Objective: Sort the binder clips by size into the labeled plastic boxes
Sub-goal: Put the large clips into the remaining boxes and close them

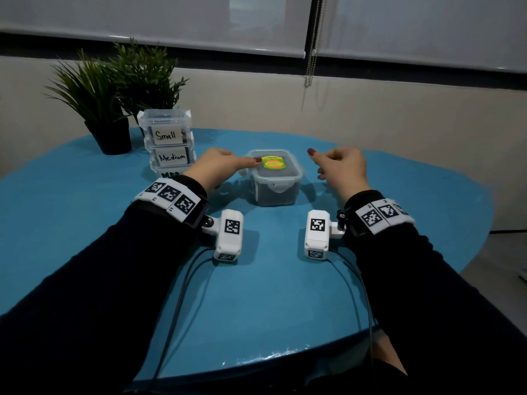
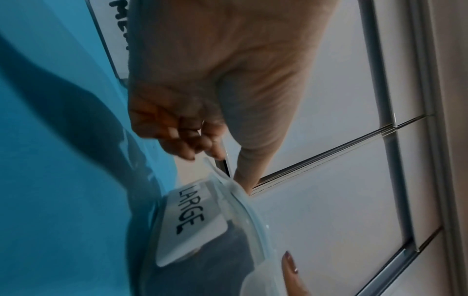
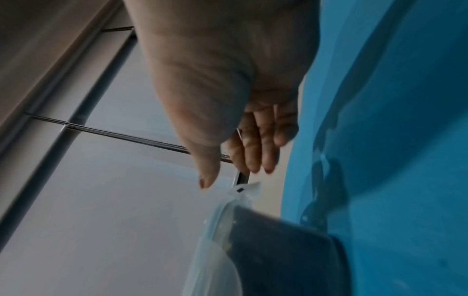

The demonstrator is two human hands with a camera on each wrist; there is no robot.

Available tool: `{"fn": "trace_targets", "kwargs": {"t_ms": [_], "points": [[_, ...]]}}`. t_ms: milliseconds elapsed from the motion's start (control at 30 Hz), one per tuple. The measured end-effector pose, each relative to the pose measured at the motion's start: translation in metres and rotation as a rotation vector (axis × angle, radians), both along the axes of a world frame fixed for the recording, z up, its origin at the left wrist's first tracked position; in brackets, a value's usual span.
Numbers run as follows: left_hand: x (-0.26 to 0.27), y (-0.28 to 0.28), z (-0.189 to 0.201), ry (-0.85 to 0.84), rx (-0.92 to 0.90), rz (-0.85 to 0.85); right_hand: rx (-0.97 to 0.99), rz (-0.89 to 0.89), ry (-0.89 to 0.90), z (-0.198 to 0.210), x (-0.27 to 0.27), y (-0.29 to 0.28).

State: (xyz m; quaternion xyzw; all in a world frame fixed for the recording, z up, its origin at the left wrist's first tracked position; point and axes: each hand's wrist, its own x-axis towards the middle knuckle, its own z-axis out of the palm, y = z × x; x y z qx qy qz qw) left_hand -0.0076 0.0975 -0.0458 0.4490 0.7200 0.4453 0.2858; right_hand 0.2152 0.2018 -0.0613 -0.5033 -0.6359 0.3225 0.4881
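Blue round table [image 1: 271, 295] against a beige wall, roller blinds [image 1: 171, 21] down, bead chain [image 1: 312, 47] hanging between them. Two potted plants [image 1: 114, 89] back-left.

Key relation: clear lidded box [image 1: 274, 178] sits dead centre between both hands, long axis running away from the person. Left wrist view shows its side label reads "LARGE" [image 2: 191, 208]. Lid still on, green/yellow sticker [image 1: 274, 162] on top, near latch flap [image 1: 279, 187] looks down; dark contents inside, prob. the clips but can't resolve indiv. ones.

Left hand [image 1: 221, 166] is the nearer one: at the box's left edge, index fingertip over or on the lid corner, other fingers loosely curled, gripping nothing I can see. Contact vs hover: can't tell for sure. Right hand [image 1: 340, 166] is off to the box's right, clear gap, fingers loosely bent, thumb out, holding nothing.

Stack of labeled boxes [image 1: 170, 143] back-left beside the plants: "Small" on top, "Medium" under it, a third below partly hidden by the left wrist. All look closed.

Judgement: sorting not started, still at the open-the-box step. Next needs latches released both sides, so right hand has to close the gap to the right-side flap [image 3: 247, 189]; left is already placed.
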Motion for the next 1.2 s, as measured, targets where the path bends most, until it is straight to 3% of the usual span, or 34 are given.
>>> {"fn": "trace_targets", "kwargs": {"t_ms": [200, 300, 500, 633, 700, 833, 900, 1100, 1200], "points": [[0.003, 0.002, -0.006, -0.217, 0.012, -0.078, -0.018, 0.255, -0.018, 0.005, -0.015, -0.026], [0.008, -0.001, -0.005, -0.293, -0.075, -0.244, -0.058, 0.340, -0.090, 0.002, -0.017, -0.032], [0.019, -0.005, -0.002, -0.170, -0.116, -0.363, -0.079, 0.325, -0.197, 0.009, -0.015, -0.030], [0.010, 0.001, -0.004, 0.022, -0.025, -0.123, -0.055, 0.339, -0.284, 0.011, -0.016, -0.030], [0.005, 0.003, -0.007, -0.002, 0.052, -0.104, -0.053, 0.369, -0.300, 0.012, -0.017, -0.028], [0.002, 0.001, -0.016, -0.179, 0.063, -0.444, -0.043, 0.519, -0.320, 0.012, -0.012, -0.029], [0.003, 0.001, -0.019, -0.231, 0.060, -0.530, -0.038, 0.564, -0.332, 0.011, -0.010, -0.030], [-0.001, 0.004, -0.025, -0.355, 0.099, -0.526, -0.013, 0.600, -0.325, 0.012, -0.012, -0.033], [0.000, 0.004, -0.024, -0.290, 0.113, -0.510, -0.015, 0.587, -0.343, 0.014, -0.012, -0.033]]}}
